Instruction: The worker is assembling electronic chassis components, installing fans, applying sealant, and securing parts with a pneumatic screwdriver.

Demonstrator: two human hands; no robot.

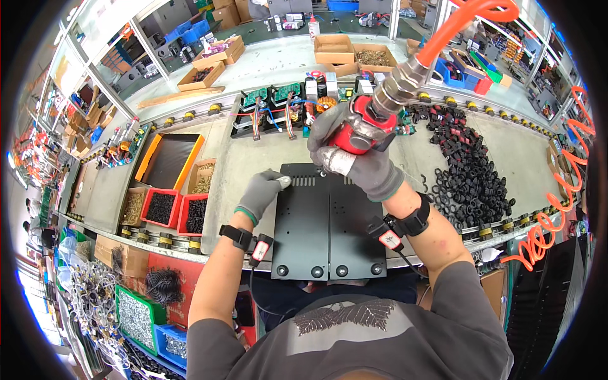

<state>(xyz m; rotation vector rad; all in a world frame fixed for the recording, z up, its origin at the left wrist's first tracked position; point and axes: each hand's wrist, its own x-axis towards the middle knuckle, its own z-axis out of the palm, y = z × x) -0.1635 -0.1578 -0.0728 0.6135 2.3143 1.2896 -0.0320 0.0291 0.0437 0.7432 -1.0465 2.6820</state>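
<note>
Two dark metal plates [303, 231] lie side by side at the bench's near edge, with slots near their far ends. Round black feet [317, 272] sit along their near edge. My left hand [261, 195], in a grey glove, is closed at the left plate's far left corner, thumb against its edge. In my right hand [364, 166], gloved too, is a red air screwdriver [362, 130], gripped above the plates' far end. An orange air hose [446, 31] runs up from its metal coupling. The tool's tip is mostly hidden by my hand.
A heap of black ring-shaped parts [465, 180] spreads at right. Circuit boards with wires [275, 98] stand beyond the plates. Red bins [163, 208] of black pieces and an orange-rimmed tray [170, 159] are at left. A coiled orange hose [538, 244] hangs at far right.
</note>
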